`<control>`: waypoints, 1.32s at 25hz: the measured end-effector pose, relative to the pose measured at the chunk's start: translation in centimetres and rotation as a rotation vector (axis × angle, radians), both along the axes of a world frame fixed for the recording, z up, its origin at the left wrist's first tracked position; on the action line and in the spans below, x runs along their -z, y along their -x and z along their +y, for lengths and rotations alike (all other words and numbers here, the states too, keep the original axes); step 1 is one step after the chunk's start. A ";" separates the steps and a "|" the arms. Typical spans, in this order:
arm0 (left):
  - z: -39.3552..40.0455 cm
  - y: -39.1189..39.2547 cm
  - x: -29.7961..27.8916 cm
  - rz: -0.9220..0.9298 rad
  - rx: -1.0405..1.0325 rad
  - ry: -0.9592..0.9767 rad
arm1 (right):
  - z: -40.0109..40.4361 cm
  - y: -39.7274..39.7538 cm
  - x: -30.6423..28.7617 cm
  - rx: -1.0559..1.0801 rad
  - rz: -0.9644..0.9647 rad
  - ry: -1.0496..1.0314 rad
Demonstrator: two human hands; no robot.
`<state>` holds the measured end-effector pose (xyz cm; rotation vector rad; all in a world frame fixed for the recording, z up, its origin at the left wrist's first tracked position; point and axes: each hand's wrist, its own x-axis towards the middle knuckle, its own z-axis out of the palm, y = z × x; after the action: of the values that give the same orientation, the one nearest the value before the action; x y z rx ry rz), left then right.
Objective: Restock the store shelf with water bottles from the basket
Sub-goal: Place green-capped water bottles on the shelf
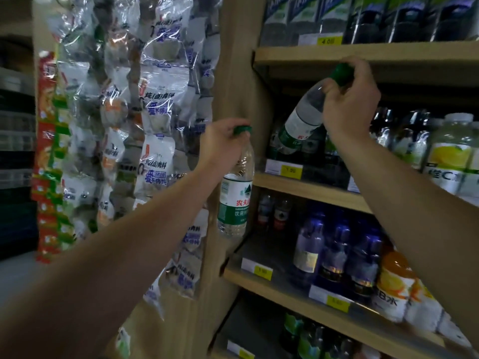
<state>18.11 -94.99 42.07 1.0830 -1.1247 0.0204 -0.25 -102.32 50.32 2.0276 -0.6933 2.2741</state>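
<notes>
The left hand grips a bottle by its green cap, fingers curled round the neck, so that it hangs upright in front of the wooden post at the shelf unit's left edge. The right hand pinches the green cap of a 2nd bottle, which tilts with its base pointing down and left into the middle shelf, above a yellow price tag. Both bottles are clear with green and white labels. To the right on that shelf stand pale bottles with yellow labels. The shelf below holds dark blue bottles and orange-capped ones. Left of the post hang strips of snack packets. The basket is out of view.
</notes>
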 end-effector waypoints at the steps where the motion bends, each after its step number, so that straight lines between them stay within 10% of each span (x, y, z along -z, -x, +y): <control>1: -0.6 0.0 -0.1 0.015 0.007 0.000 | -1.0 -0.5 -0.1 -0.011 0.009 -0.009; 25: -10.9 -0.9 -2.4 0.025 -0.097 0.081 | -17.3 -8.3 -1.2 -0.421 0.531 -0.435; 33: -10.8 -0.7 -2.5 0.040 -0.058 0.075 | -15.5 -6.6 2.5 -0.067 0.765 -0.227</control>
<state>18.83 -105.80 44.53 1.0447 -1.0481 0.0858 6.36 -117.83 47.85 2.7638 -0.8209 1.2742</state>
